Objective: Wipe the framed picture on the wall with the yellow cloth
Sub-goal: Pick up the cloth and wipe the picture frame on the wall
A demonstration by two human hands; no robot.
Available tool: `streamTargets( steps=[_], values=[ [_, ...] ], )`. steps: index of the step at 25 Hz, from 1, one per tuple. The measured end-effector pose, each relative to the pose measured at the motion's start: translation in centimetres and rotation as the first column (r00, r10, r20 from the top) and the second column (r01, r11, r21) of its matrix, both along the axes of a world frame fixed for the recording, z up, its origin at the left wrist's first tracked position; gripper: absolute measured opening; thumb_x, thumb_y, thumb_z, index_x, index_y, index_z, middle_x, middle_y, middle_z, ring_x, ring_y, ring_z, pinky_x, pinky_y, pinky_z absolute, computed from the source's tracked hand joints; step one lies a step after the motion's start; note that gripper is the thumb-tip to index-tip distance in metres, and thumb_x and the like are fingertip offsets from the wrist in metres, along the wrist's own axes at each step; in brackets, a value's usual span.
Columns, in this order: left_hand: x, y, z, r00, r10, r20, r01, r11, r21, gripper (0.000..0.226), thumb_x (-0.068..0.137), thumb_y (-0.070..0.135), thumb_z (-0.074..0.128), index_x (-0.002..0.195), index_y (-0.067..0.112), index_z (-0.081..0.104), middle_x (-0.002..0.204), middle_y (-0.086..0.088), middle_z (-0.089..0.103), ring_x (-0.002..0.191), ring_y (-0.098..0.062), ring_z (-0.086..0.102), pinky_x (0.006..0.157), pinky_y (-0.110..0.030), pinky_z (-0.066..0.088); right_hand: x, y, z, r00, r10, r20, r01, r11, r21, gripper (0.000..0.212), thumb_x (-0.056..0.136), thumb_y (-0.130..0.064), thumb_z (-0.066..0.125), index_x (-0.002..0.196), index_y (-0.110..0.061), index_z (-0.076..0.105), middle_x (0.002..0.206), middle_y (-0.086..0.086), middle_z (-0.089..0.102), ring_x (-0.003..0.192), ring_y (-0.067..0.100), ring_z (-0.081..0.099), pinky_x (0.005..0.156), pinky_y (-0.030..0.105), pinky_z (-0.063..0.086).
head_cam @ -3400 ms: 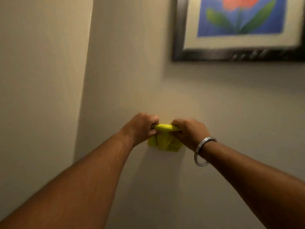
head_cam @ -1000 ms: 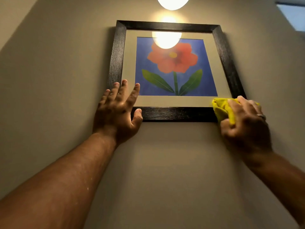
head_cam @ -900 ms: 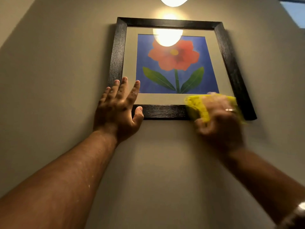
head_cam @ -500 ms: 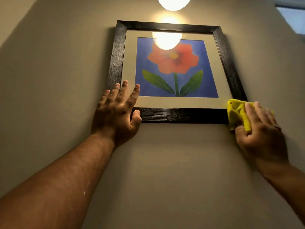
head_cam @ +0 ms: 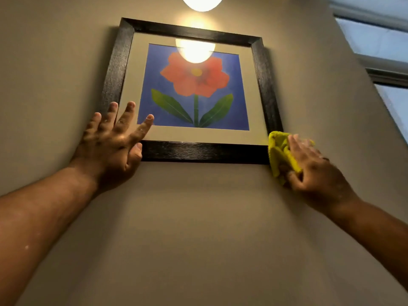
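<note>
The framed picture hangs on the beige wall above me: a black frame, cream mat, and a red flower on blue. My left hand lies flat with fingers spread over the frame's lower left corner. My right hand holds the bunched yellow cloth and presses it on the frame's lower right corner, which the cloth hides.
A lit lamp glows just above the frame and reflects in the glass. A window sits at the upper right. Bare wall spreads below the picture.
My right hand has swept the cloth along the bottom rail, left and back to the lower right corner. My left fingers have spread a little wider on the frame.
</note>
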State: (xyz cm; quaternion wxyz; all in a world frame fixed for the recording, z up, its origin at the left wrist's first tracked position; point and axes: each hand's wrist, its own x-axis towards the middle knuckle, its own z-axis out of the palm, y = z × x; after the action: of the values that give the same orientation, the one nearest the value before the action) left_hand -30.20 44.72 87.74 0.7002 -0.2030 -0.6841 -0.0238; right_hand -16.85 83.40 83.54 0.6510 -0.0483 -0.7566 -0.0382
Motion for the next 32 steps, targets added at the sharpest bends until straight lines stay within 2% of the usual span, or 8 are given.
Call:
streamTargets(
  steps=[4,7,14,18,21,24,28,32],
  values=[
    [0.9,3.3,0.8,0.998,0.025,0.062,-0.024,1.0,-0.012,0.072,0.079,0.054,0.011,0.146,0.04,-0.013,0.16,0.0,-0.018,0.147,-0.03,-0.019,0.114,-0.068,-0.004,0.3,0.9,-1.4,0.995,-0.099,-0.01,0.097,0.938,0.334,0.064,0.093,-0.035,0.047,0.149,-0.018,0.022,0.157,0.009,0.019,0.144,0.031,0.02,0.115,0.046,0.02],
    [1.4,6.0,1.1,1.0,0.004,0.027,-0.004,1.0,-0.001,0.073,0.08,0.062,0.01,0.145,0.041,-0.016,0.159,-0.001,-0.023,0.145,-0.025,-0.027,0.115,-0.061,-0.013,0.8,1.5,1.0,0.99,-0.13,0.049,0.099,0.906,0.411,0.069,0.087,-0.047,0.048,0.147,-0.018,0.03,0.155,0.011,0.032,0.14,0.032,0.035,0.111,0.048,0.033],
    [0.4,6.0,0.9,0.996,-0.001,-0.09,0.005,0.999,0.05,0.071,0.083,0.059,0.019,0.147,0.043,-0.007,0.161,-0.005,-0.01,0.148,-0.021,-0.015,0.12,-0.057,-0.006,1.6,-1.7,21.2,0.998,-0.041,0.053,0.028,0.977,0.21,0.063,0.092,-0.029,0.049,0.149,-0.021,0.022,0.161,0.009,0.017,0.14,0.036,0.032,0.114,0.041,0.032],
    [0.4,5.7,1.3,0.995,0.011,-0.097,-0.008,0.999,0.032,0.072,0.082,0.059,0.02,0.147,0.043,-0.006,0.161,-0.005,-0.007,0.148,-0.021,-0.011,0.12,-0.056,-0.004,0.5,0.9,10.8,0.99,0.141,0.009,-0.136,0.936,0.324,0.057,0.085,-0.038,0.056,0.138,-0.026,0.04,0.154,0.008,0.036,0.134,0.031,0.044,0.109,0.043,0.04],
    [0.3,5.9,1.2,0.995,0.015,-0.104,-0.013,1.0,0.022,0.072,0.082,0.058,0.02,0.148,0.042,-0.005,0.162,-0.006,-0.004,0.149,-0.023,-0.007,0.12,-0.057,-0.001,-0.2,1.6,3.7,0.98,0.183,0.077,-0.199,0.906,0.374,0.065,0.08,-0.057,0.045,0.14,-0.035,0.033,0.151,-0.001,0.04,0.134,0.021,0.043,0.108,0.041,0.039],
    [0.3,5.9,1.0,0.995,0.01,-0.102,-0.008,1.0,0.027,0.072,0.083,0.058,0.019,0.148,0.041,-0.006,0.161,-0.007,-0.002,0.149,-0.024,-0.004,0.119,-0.056,-0.002,0.7,-0.5,11.9,0.996,0.07,-0.055,-0.046,0.935,0.351,0.049,0.083,-0.038,0.057,0.131,-0.028,0.049,0.143,0.011,0.052,0.121,0.036,0.056,0.098,0.045,0.05],
    [0.5,6.0,1.0,0.996,-0.007,-0.087,0.011,0.999,0.036,0.072,0.082,0.06,0.017,0.147,0.042,-0.008,0.162,-0.007,-0.006,0.149,-0.024,-0.007,0.12,-0.054,-0.005,2.0,-3.6,25.5,0.998,-0.036,0.057,0.028,0.991,0.13,0.051,0.085,-0.012,0.058,0.135,-0.021,0.049,0.136,0.015,0.055,0.118,0.036,0.053,0.102,0.043,0.047],
    [0.8,6.1,0.9,0.996,-0.038,-0.085,0.042,0.998,0.044,0.074,0.081,0.059,0.018,0.148,0.04,-0.007,0.162,-0.009,-0.005,0.149,-0.025,-0.006,0.12,-0.056,-0.003,2.0,-3.0,20.1,0.998,-0.05,0.046,0.044,0.992,0.115,0.062,0.084,-0.02,0.059,0.143,-0.023,0.038,0.148,0.013,0.045,0.125,0.038,0.049,0.104,0.041,0.045]
  ],
)
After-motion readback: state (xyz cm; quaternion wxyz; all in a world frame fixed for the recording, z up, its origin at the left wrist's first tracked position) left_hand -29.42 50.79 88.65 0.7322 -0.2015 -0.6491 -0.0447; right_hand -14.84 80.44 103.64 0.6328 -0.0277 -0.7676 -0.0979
